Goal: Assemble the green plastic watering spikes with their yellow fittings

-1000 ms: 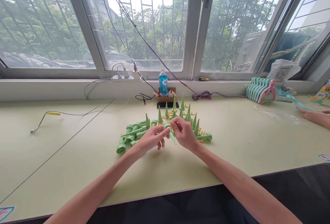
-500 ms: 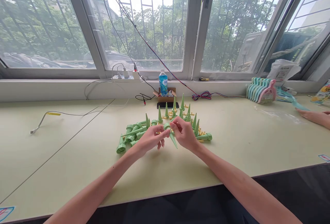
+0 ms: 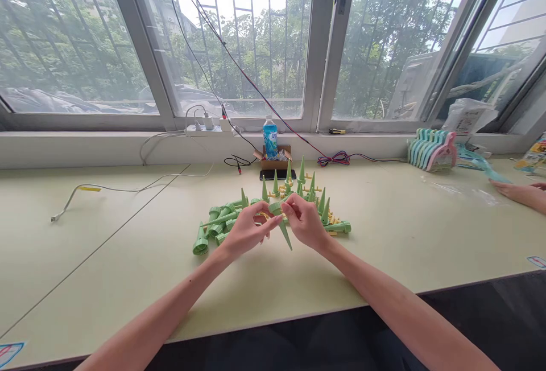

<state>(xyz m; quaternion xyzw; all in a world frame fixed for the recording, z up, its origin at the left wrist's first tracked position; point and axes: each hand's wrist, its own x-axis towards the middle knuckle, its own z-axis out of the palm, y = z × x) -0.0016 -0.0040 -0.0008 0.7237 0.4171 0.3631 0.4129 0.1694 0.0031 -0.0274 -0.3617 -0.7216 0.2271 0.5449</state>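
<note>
A green plastic plant watering spike [image 3: 285, 235] hangs point down, slightly tilted, between my hands. My left hand [image 3: 251, 226] is closed on its ribbed collar with thumb and fingers. On the other side, the fingers of my right hand [image 3: 302, 217] pinch at the spike just below the collar; whether a small part is between those fingertips is hidden. Behind my right hand, several green spikes [image 3: 325, 211] stand point up among small yellow valve pieces [image 3: 335, 220]. More green spikes [image 3: 217, 220] lie in a heap beside my left hand.
A blue liquid bottle [image 3: 270, 139] stands by a small cardboard box [image 3: 275, 163], with a black phone [image 3: 277, 174] in front. Coloured hangers [image 3: 433, 149] stand at the right, near another person's hand [image 3: 518, 193]. A white cable [image 3: 123, 190] crosses the table's left side.
The spike in my hands has swung to a steeper angle, its tip lower. My left fingers have shifted around the collar. The right hand has hardly moved.
</note>
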